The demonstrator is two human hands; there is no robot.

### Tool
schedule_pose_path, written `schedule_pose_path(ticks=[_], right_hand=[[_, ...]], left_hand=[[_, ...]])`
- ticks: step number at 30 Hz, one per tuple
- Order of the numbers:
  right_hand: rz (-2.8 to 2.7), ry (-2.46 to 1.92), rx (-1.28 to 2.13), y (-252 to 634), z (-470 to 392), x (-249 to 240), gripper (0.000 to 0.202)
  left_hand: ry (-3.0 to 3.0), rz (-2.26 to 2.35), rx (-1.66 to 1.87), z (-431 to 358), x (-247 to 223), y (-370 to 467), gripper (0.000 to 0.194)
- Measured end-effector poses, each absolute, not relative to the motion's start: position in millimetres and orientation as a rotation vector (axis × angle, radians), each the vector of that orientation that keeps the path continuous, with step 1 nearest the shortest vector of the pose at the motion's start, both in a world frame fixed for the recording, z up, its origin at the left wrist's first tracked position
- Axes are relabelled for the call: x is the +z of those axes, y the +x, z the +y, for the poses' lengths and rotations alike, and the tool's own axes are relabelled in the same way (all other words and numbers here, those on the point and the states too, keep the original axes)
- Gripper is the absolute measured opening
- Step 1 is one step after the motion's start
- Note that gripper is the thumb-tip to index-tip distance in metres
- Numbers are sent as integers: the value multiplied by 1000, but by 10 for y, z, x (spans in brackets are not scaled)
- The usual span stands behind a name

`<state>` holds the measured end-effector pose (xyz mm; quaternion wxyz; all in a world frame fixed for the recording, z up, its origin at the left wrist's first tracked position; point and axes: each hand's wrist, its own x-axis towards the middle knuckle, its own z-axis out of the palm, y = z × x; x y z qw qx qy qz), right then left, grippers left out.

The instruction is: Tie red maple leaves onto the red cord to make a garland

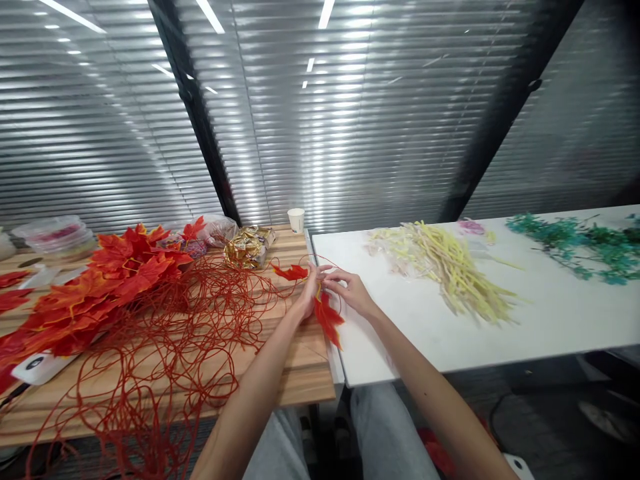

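Observation:
My left hand [311, 288] is closed on the stem of a red maple leaf [329, 320], which hangs below the fingers over the seam between two tables. A second red leaf [291, 272] sticks out to the left of this hand. My right hand [349, 289] meets it from the right, its thumb and fingertips pinched together on the thin red cord [327, 258]. The cord loops above and below both hands. Tangled red cord [200, 320] lies across the wooden table to the left.
On the wooden table [305, 387] are piled red leaves [125, 267], a gold packet [249, 247], a paper cup [296, 220] and plastic tubs [57, 237]. The white table [395, 333] holds yellow stems [455, 267] and teal foliage [595, 250]. Blinds stand behind.

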<state>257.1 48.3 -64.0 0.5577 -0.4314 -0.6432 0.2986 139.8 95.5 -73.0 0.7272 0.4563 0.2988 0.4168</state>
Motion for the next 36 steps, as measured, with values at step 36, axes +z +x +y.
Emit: schedule_pose_path(ticks=[36], right_hand=[[-986,-919,1046,2606,487,-636,18]], left_hand=[[1853,848,1601,711,-479,1358,9]])
